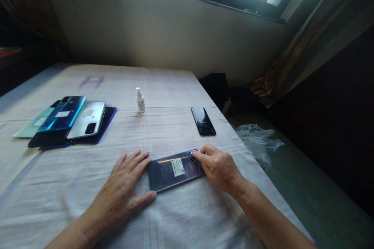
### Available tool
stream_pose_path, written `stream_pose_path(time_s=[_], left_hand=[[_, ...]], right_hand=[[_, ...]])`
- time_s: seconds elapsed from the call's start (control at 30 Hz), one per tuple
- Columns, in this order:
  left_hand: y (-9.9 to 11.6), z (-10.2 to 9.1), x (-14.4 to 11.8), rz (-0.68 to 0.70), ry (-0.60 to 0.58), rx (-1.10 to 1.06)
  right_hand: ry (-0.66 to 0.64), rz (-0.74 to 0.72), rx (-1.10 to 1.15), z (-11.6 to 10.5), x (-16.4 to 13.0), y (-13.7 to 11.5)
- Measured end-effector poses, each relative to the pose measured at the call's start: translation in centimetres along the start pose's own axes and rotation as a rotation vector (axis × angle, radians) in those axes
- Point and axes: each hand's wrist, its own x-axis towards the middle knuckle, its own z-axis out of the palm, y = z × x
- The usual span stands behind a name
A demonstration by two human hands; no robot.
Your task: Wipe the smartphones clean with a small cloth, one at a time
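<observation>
A dark purple phone back panel (163, 171), maybe a whole phone, lies in front of me with a pale printed sticker (178, 167) on it. My left hand (125, 186) rests flat on the cloth, fingers apart, with fingertips and thumb against the panel's left end. At the other end, my right hand (220, 167) has its fingers drawn together, the index fingertip pressing at the round camera area (192, 156). A tiny white and reddish bit shows under that fingertip; what it is I cannot make out.
A small white dropper bottle (140, 101) stands upright beyond the panel. To its right lies a glossy black phone (203, 121) near the bed-like surface's edge. Several phones or back panels overlap in a pile (73, 120) at left. Crumpled clear plastic (258, 142) lies past the right edge.
</observation>
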Motion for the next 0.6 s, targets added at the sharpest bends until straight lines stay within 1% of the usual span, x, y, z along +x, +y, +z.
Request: stream_pose_path(time_s=[0.13, 0.3, 0.4, 0.5, 0.6], left_hand=[[0.0, 0.0, -0.2, 0.009, 0.003, 0.005], [0.0, 0.3, -0.3, -0.015, -0.004, -0.009], [0.0, 0.2, -0.2, -0.019, -0.009, -0.016], [0.0, 0.1, -0.1, -0.018, -0.004, -0.021], [0.0, 0.1, -0.2, -0.026, -0.005, -0.032]], right_hand=[[0.016, -0.03, -0.02, 0.4, 0.6, -0.5], [0.006, -0.076, 0.012, -0.2, -0.8, -0.7], [0.005, -0.033, -0.007, -0.4, -1.3, -0.2], [0.017, 0.022, -0.049, -0.3, -0.8, 0.1], [0.021, 0.018, -0.068, 0.1, -0.2, -0.3]])
